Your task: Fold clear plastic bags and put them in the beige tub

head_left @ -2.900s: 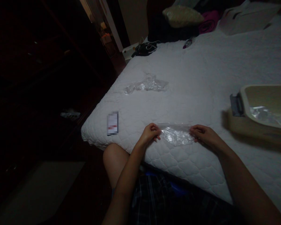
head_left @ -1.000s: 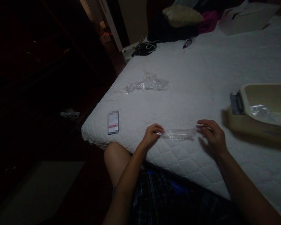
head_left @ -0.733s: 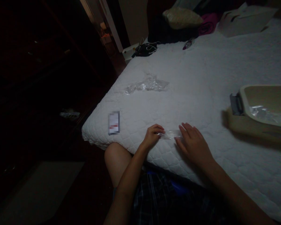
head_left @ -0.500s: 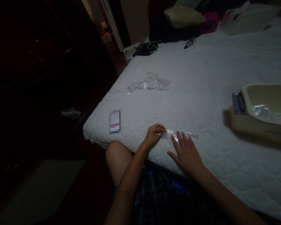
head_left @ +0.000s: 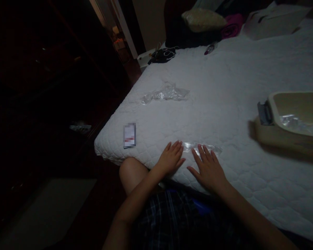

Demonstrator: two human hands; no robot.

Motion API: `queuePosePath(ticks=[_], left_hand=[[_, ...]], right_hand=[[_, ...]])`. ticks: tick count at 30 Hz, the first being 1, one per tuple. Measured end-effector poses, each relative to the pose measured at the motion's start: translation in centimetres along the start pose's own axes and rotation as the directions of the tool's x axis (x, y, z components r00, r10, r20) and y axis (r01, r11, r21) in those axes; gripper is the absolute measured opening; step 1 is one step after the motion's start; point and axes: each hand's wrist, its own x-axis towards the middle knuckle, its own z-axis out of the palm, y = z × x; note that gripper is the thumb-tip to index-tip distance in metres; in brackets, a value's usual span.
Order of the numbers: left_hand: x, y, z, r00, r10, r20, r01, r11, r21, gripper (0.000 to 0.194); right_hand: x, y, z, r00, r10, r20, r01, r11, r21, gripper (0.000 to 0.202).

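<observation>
A flattened, folded strip of clear plastic bag point(head_left: 188, 147) lies on the white quilted bed cover point(head_left: 224, 114), close to the bed's front edge. My left hand point(head_left: 171, 157) rests flat at the strip's left end, fingers spread. Over the strip's middle and right part, my right hand point(head_left: 208, 168) lies palm down with its fingers apart, fingertips on the plastic. Farther up the bed is a crumpled clear plastic bag point(head_left: 167, 93), apart from both hands.
A beige bin point(head_left: 289, 140) with clear plastic inside stands at the right. A phone point(head_left: 129, 135) with a blurred screen lies left of my hands. At the back are a wrapped pillow point(head_left: 203, 20), a magenta roll point(head_left: 232, 26) and a white box point(head_left: 273, 24).
My left hand has gone from curled fingers pinching the strip's left end to lying flat with fingers spread. My right hand stays nearly in place.
</observation>
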Motion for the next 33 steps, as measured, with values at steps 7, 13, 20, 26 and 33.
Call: queuePosePath(ticks=[7,13,20,26,33], left_hand=[[-0.5,-1.8,1.7,1.0,0.01,-0.007,-0.01,0.999,0.034,0.049],[-0.5,-0.7,1.5,0.997,-0.037,-0.075,0.036,0.999,-0.004,0.05],[1.0,1.0,1.5,0.991,0.127,-0.037,-0.127,0.992,-0.018,0.057],[1.0,1.0,1.9,0.996,0.083,0.014,-0.083,0.996,-0.016,0.053],[1.0,0.9,2.0,0.998,0.058,-0.005,-0.058,0.998,-0.008,0.055]], right_hand=[[-0.4,2.0,-0.5,0.997,-0.051,0.064,0.047,0.997,0.067,0.064],[-0.4,1.7,-0.2,0.998,-0.049,0.037,0.048,0.998,0.047,0.062],[-0.4,1.7,-0.1,0.999,-0.034,0.02,0.032,0.996,0.08,0.063],[0.1,4.1,-1.7,0.984,0.047,0.171,-0.126,0.866,0.484,0.065],[1.3,8.0,-3.1,0.83,0.388,0.4,-0.388,-0.114,0.915,0.038]])
